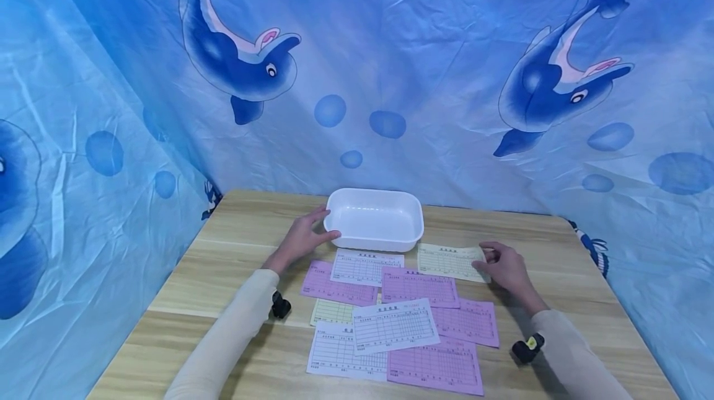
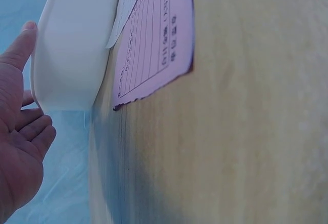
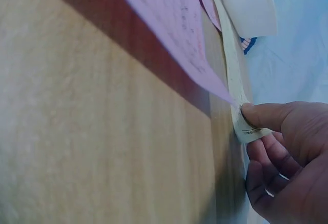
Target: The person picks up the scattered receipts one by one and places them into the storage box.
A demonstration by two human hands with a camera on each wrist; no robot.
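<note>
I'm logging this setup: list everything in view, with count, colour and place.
Tub: one, white, table's far side
White slips: three, white, by the tub, mid-spread, near left
Pink slips: four, pink-purple, left, centre, right and near side
Yellow slips: two, pale yellow, far right and, partly covered, left
Table: one, light wood, under slips and tub
Curtain: pieces uncertain, blue with dolphins, behind and at both sides
Striped patches: two, navy and white, by the table's far corners
Wrist cameras: two, black, one per wrist
Sleeves: two, cream, on both arms
Left hand: one, bare, touching the tub's left end
Right hand: one, bare, pinching the far-right yellow slip
</note>
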